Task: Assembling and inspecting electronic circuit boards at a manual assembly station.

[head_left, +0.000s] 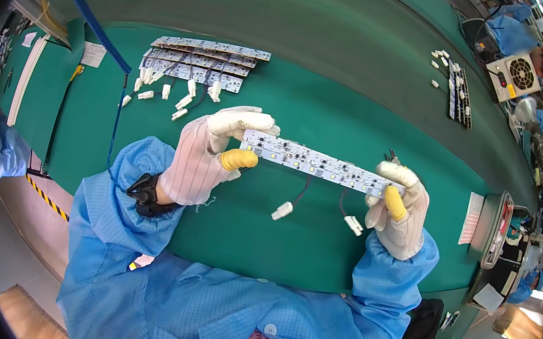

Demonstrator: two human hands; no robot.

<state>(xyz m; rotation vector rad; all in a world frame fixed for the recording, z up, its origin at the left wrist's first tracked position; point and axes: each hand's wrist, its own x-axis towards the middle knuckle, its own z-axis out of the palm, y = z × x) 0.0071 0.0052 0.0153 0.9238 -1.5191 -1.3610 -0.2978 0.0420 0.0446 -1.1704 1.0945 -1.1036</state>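
Between my two gloved hands I hold a long white LED circuit board [316, 163] above the green mat, its component side facing me. My left hand [215, 145] pinches its left end, the yellow-covered thumb in front and the fingers behind. At the other end my right hand [397, 202] grips the same board, its yellow-covered thumb pressed on the face. Two dark leads hang from the board; one ends in a white connector [282, 210] and the other in a second white connector [353, 225]. A black strap [148, 195] with a blue coiled cord circles my left wrist.
A stack of similar LED boards [207, 60] with dangling white connectors lies at the far left. More boards [460, 98] lie at the far right, near a fan-fitted box [515, 76]. A small pliers-like tool [392, 155] lies behind my right hand. A metal tray [494, 229] stands at the right edge.
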